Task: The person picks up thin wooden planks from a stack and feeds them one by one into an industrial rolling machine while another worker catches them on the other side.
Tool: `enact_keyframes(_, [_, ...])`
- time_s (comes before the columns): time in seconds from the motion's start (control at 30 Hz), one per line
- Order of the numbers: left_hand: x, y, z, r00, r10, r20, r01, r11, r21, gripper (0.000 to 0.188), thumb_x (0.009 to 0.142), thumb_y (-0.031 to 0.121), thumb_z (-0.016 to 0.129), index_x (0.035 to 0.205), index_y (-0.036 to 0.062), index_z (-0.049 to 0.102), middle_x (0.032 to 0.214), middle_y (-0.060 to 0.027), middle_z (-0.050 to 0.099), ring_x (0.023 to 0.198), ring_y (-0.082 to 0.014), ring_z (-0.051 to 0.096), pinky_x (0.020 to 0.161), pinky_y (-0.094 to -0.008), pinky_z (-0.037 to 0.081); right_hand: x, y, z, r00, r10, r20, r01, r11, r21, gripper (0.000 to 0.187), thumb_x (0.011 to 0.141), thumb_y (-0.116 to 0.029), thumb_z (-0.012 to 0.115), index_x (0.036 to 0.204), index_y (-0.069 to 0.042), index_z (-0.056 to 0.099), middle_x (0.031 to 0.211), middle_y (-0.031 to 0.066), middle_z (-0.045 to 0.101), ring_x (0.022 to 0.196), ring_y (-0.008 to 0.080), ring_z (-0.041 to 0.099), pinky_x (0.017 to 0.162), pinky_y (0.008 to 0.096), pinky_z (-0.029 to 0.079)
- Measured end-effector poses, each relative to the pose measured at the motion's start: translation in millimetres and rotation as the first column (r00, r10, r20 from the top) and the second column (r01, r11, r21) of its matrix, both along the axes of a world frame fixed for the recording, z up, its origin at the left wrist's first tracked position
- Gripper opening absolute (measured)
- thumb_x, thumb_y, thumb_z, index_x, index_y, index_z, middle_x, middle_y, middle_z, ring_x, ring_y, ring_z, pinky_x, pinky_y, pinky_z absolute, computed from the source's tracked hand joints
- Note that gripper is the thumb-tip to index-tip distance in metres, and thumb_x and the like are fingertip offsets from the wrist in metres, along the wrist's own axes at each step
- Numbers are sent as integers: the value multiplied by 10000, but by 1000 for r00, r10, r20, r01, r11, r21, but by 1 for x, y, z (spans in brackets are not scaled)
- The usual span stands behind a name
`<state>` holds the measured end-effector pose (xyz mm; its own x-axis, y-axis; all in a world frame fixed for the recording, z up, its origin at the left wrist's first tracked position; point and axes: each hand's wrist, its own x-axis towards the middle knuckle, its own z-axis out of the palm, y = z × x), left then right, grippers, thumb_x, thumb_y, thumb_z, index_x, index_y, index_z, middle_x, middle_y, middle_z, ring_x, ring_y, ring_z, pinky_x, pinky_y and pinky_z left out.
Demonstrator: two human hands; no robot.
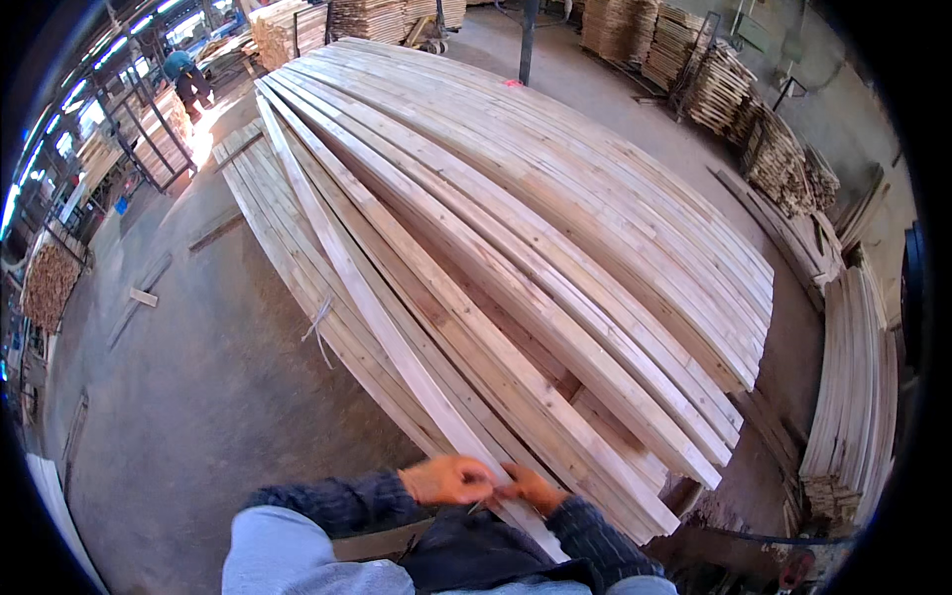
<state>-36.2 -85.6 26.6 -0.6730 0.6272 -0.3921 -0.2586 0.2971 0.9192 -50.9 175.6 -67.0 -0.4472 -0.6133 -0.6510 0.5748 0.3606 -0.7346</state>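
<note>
A long, pale wooden board [382,322] runs from the far end of the stack down to my body, lying slantwise over other boards. My left hand [448,481], orange-coloured as if gloved, is closed at the board's left edge with its fingers curled. What sits in those fingers is too small to make out. From the other side my right hand [533,489] reaches across the same board, its fingers closed on it close to the left hand. Below the hands, a dark apron [486,550] covers my front.
A broad stack of long boards [555,178] spreads ahead and right. Lower boards [283,238] lie at its left, with a loose strap [319,322]. Bundled timber [845,387] stands at right. A post [529,45] rises behind; another person [186,74] is far left.
</note>
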Motion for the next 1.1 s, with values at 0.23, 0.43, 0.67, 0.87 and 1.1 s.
enact_keyframes(0.23, [-103,-117,-8,401,-655,-641,-54,682,-730,848,747,434,840,1505,198,543,1530,-146,525,1423,-335,478,1213,-565,330,121,143,54,983,90,-160,-8,893,449,1105,658,-580,927,1481,44,534,1396,256,636,1281,336,626,1086,397,481])
enact_keyframes(0.43, [-182,-137,-35,392,-877,-280,160,364,-917,918,679,420,845,1508,209,511,1535,-104,527,1439,-307,466,1235,-539,295,176,199,110,934,187,-304,48,777,627,1081,633,-640,902,1472,-42,577,1363,209,680,1255,338,661,1076,414,508])
enact_keyframes(0.67, [-186,-129,-63,326,-822,-467,137,529,-837,672,535,399,899,1116,128,698,1062,-162,716,1029,-377,674,943,-534,530,180,192,127,833,261,-489,153,740,655,892,716,-455,856,1493,-141,552,1268,249,691,1195,415,650,1048,468,504])
enact_keyframes(0.87, [-153,-122,-109,221,-717,-661,87,690,-719,539,512,400,885,914,110,674,919,-133,670,913,-381,635,827,-510,501,231,202,92,807,260,-530,250,662,706,903,690,-355,868,1506,-160,532,1257,189,695,1164,377,660,1004,477,514])
enact_keyframes(1.1, [-69,-49,-65,244,-824,-511,55,538,-841,328,791,314,703,1016,76,672,1029,-163,682,951,-412,639,813,-567,513,296,245,94,825,202,-528,375,503,779,850,622,-207,885,1425,-219,606,1229,105,699,1187,323,649,1021,457,489])
